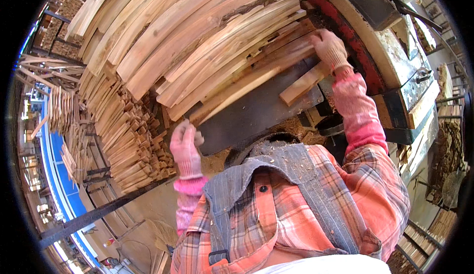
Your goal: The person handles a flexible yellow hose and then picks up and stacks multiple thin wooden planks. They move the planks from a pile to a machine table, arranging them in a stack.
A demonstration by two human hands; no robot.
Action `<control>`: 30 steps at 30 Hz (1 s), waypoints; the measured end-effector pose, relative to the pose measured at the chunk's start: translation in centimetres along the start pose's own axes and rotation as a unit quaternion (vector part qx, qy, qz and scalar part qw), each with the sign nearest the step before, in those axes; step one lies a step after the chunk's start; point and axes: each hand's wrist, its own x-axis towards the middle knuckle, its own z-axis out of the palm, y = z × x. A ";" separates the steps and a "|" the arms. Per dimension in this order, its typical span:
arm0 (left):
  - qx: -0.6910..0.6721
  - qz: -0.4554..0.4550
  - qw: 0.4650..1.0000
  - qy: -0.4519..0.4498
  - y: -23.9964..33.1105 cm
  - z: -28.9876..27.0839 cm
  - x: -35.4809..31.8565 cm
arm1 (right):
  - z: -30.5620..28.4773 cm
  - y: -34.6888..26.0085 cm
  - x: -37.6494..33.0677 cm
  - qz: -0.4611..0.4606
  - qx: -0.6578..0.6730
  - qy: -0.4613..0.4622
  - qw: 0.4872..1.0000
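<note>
My right hand, in a pale knit glove, closes over the right end of a long, narrow wooden board. This board lies slantwise along the front of a stack of planks, on a dark metal table. Close to the board's left end is my left hand, gloved as well. Its fingers are half bent, with the thumb apart and nothing visible between them. A short wood block rests on the table below my right wrist.
Rough planks are piled high beyond the table. Many cut sticks are stacked at the left. A red and cream machine housing curves along the right. Sawdust lies near my body, and a blue strip runs far left.
</note>
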 end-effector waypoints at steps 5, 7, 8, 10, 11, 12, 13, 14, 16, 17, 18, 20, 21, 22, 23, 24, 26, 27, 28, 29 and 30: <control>0.058 -0.066 0.993 -0.073 -1.1 0.7 -3.8 | 0.9 2.3 -3.0 -0.017 -0.055 -0.016 0.998; 0.074 -0.110 0.986 -0.105 -2.2 1.2 -3.7 | 2.3 3.0 -3.2 -0.024 -0.062 -0.008 0.998; 0.092 -0.133 0.979 -0.121 -2.7 1.7 -3.8 | 2.8 3.3 -3.3 -0.019 -0.080 -0.006 0.997; 0.108 -0.136 0.974 -0.143 -2.8 2.7 -3.8 | 3.2 3.4 -3.6 -0.011 -0.115 -0.004 0.993; 0.105 -0.118 0.976 -0.150 -2.3 3.5 -3.7 | 3.4 3.0 -3.8 -0.006 -0.169 -0.005 0.986; 0.103 -0.100 0.977 -0.157 -2.1 4.1 -3.4 | 3.5 2.6 -4.2 -0.009 -0.168 -0.028 0.985; 0.065 -0.100 0.976 -0.181 -3.7 4.3 -2.7 | 2.9 1.2 -4.6 -0.019 -0.168 -0.049 0.984; 0.059 -0.087 0.973 -0.204 -3.6 5.5 -2.4 | 2.6 0.3 -5.2 -0.024 -0.167 -0.069 0.983; 0.049 -0.060 0.965 -0.251 -3.5 9.2 -2.3 | 2.7 0.1 -5.7 -0.055 -0.158 -0.036 0.985; 0.075 -0.026 0.955 -0.287 -3.6 11.0 -2.2 | 3.0 0.2 -5.5 -0.050 -0.151 -0.034 0.987; 0.100 0.008 0.941 -0.323 -3.9 12.5 -1.9 | 3.4 0.3 -5.3 -0.044 -0.145 -0.033 0.988; 0.109 -0.025 0.931 -0.348 -3.5 14.3 -1.4 | 3.4 0.9 -5.0 -0.028 -0.130 -0.020 0.991; 0.112 -0.042 0.926 -0.358 -3.3 14.5 -1.5 | 2.9 0.7 -5.1 -0.019 -0.129 -0.035 0.991; 0.088 -0.049 0.921 -0.376 -3.3 14.6 -1.6 | 2.4 0.8 -5.1 -0.006 -0.126 -0.049 0.991; 0.063 -0.055 0.916 -0.392 -3.2 14.5 -1.8 | 2.3 0.6 -4.8 0.023 -0.129 -0.061 0.989; 0.037 -0.061 0.910 -0.408 -3.1 14.3 -2.0 | 2.5 0.2 -4.9 -0.017 -0.125 -0.047 0.991; 0.095 -0.030 0.931 -0.352 -0.9 12.3 -2.7 | 1.8 -1.7 -6.5 -0.088 -0.116 -0.019 0.989; 0.158 0.060 0.942 -0.289 -0.8 10.5 -2.8 | 1.0 -3.6 -7.1 -0.109 -0.080 -0.050 0.990; 0.220 0.151 0.936 -0.227 -0.6 8.9 -2.6 | 1.4 -4.6 -7.3 -0.143 -0.065 -0.033 0.987; 0.273 0.152 0.939 -0.147 -0.8 7.6 -1.7 | 2.0 -5.2 -7.5 -0.173 -0.052 -0.016 0.983; 0.323 0.152 0.932 -0.065 -1.4 6.4 -0.6 | 2.7 -5.9 -7.7 -0.202 -0.040 0.002 0.979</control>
